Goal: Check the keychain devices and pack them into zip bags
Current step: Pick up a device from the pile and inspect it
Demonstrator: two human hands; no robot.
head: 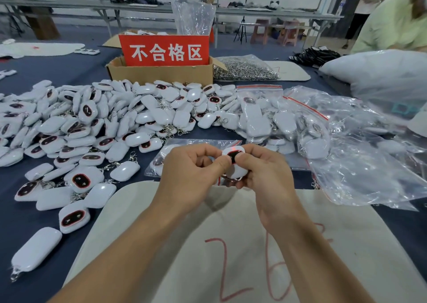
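Note:
Both hands hold one white keychain device (235, 157) with a dark screen and a red light at its top, raised over the middle of the table. My left hand (193, 171) pinches its left edge with thumb and curled fingers. My right hand (261, 167) grips its right side, thumb on the front. Just beyond the hands lies a zip bag (161, 159) with devices inside. A big heap of loose white devices (92, 122) covers the table's left half.
A cardboard box (161, 71) with a red sign stands at the back centre. A bag of metal rings (245, 68) lies right of it. Filled zip bags (265, 115) and loose plastic bags (369, 159) spread on the right. A beige cloth mat (231, 245) lies under my arms. A person in green sits far right.

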